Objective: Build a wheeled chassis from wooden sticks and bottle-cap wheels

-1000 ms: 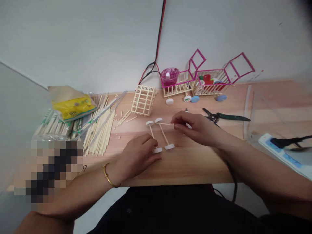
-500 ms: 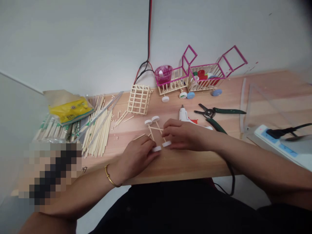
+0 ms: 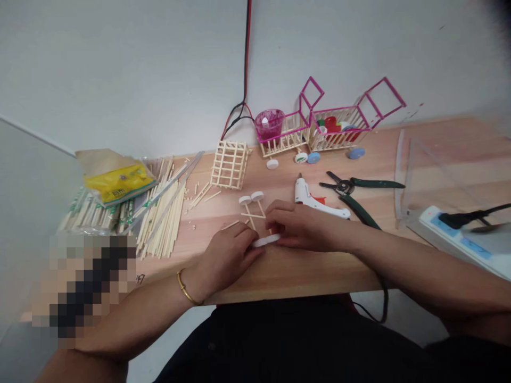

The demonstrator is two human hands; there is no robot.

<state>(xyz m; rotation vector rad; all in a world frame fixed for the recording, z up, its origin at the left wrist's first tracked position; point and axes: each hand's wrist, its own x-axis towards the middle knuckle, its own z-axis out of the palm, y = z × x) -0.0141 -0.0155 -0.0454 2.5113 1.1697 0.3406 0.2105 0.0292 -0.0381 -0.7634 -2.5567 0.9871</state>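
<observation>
Two thin wooden axles with white cap wheels [image 3: 251, 206] lie side by side on the wooden table [image 3: 303, 266], joined by a short cross stick. My left hand [image 3: 227, 254] rests on the table with its fingers curled, pinching the near wheel of the left axle. My right hand [image 3: 297, 226] lies beside it, fingers pressed down on the near wheel of the right axle. The near wheels [image 3: 265, 240] show between the two hands. The far wheels are free and in full view.
A white glue gun [image 3: 309, 196] and green-handled pliers [image 3: 355, 186] lie just behind my right hand. A small stick crate [image 3: 229, 164], pink-trimmed stick carts [image 3: 319, 130], a pile of sticks [image 3: 159, 213], a yellow packet [image 3: 115, 175] and a power strip [image 3: 463, 239] stand around.
My right hand left the far end of the axles, laid a cross stick there and came down onto the near wheel. The glue gun behind it came into view. My left hand stayed put.
</observation>
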